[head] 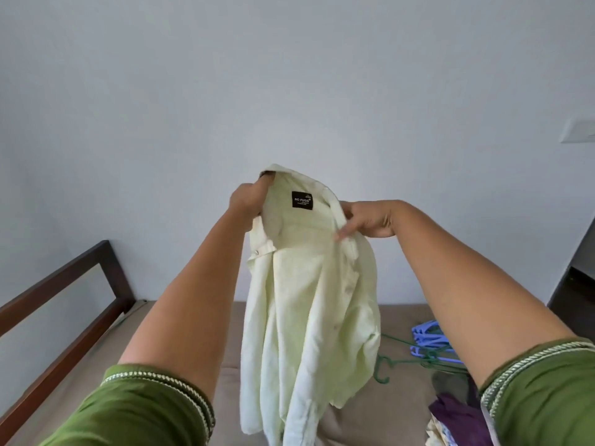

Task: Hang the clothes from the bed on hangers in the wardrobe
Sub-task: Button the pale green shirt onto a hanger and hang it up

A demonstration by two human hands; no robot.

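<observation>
Clothes [450, 416]: we are leaving a pile lying nearest on the bed [225, 365].
Hangers [428, 342]: lying just beyond.
Shirt [309, 300]: we are holding it above the bed, left hand [248, 197] and right hand [363, 218] gripping its collar.
Next: we judge a hanger is needed.

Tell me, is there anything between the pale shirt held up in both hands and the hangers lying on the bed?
Nothing visible blocks it. The left hand and the right hand hold the pale shirt up by its collar above the bed. The hangers lie to its right, uncovered. The wardrobe is not in view.
</observation>
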